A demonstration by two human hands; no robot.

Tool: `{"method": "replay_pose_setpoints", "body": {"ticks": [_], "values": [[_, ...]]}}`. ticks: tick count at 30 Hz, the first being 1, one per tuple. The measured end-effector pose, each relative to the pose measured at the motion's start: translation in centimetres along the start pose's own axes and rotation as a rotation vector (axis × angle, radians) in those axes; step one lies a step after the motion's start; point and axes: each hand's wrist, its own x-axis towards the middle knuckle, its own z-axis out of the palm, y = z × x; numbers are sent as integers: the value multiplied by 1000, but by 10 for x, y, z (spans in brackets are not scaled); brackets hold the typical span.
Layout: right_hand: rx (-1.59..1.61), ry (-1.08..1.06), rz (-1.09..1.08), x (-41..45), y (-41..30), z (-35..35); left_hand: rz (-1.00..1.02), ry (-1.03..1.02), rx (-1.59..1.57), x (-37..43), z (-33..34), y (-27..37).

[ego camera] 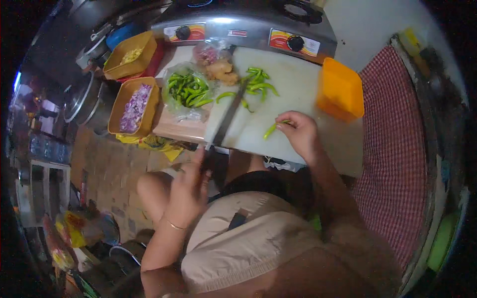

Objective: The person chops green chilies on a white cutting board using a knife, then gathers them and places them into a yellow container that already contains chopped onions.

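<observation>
My left hand (190, 182) is closed around the handle of a kitchen knife (233, 110). Its long blade points away from me over the near left part of a white cutting board (298, 89). Between the fingertips of my right hand (298, 128) is a green chili pepper (271, 131), held above the board. Several more green chilies (261, 83) lie in a loose pile beyond the blade, near a piece of ginger root (222, 72). Left of the board, an opened clear plastic bag (187, 89) holds many green chilies.
Chopped purple onion fills a tan plastic container (154, 111) at left; another tan container (147, 48) behind it holds yellowish pieces. An orange plastic container (342, 89) stands at the board's right edge, beside a red checked cloth (391, 149). A gas stove (238, 28) borders the far side.
</observation>
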Motion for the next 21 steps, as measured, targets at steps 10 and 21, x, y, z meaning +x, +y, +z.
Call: {"method": "replay_pose_setpoints", "body": {"ticks": [10,21], "values": [[-494,7,-452,-4,1,-14,109,-248,6,8,31,20],[-555,-40,-407,-13,-16,-6,111,-310,98,13,28,36]]}}
